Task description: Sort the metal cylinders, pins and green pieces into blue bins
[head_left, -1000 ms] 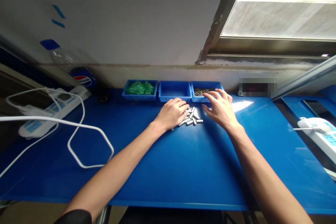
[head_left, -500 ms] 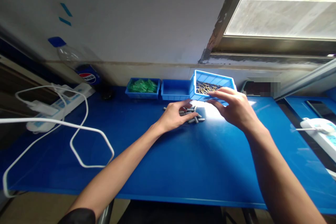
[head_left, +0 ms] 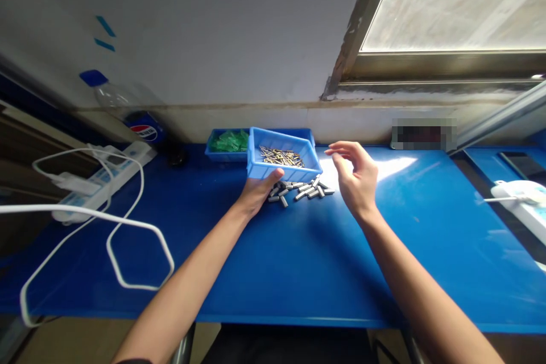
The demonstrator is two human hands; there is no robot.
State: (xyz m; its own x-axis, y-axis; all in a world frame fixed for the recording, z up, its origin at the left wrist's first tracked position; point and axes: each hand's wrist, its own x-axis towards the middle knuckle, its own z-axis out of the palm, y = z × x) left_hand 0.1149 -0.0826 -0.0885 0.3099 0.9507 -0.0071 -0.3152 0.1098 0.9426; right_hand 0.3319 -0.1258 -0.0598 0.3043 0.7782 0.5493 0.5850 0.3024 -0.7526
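A blue plastic bin [head_left: 284, 172] is held up over the table and tilted slightly down to the right. Brass and dark small pins or bits [head_left: 284, 157] lie in it; their exact kind is hard to make out. My left hand [head_left: 255, 192] grips the bin's left end, thumb on the front wall and the other fingers hidden beneath. To the right of the bin, my right hand [head_left: 358, 177] is raised with nothing in it, thumb and fingers slightly apart. Below the bin, several short grey metal cylinders [head_left: 313, 190] lie in a loose pile on the blue table [head_left: 290, 261].
Behind the held bin stand a blue bin of green plastic pieces [head_left: 230, 141] and another blue bin [head_left: 310, 135], mostly covered. On the left are a cola bottle [head_left: 145, 127], a power strip [head_left: 74, 205] and a looping white cable [head_left: 164, 233]. Another white power strip [head_left: 518, 199] lies right.
The bin of small pins has moved left over the grey cylinders. My left hand has left the cylinders and taken hold of it; my right hand has let it go.
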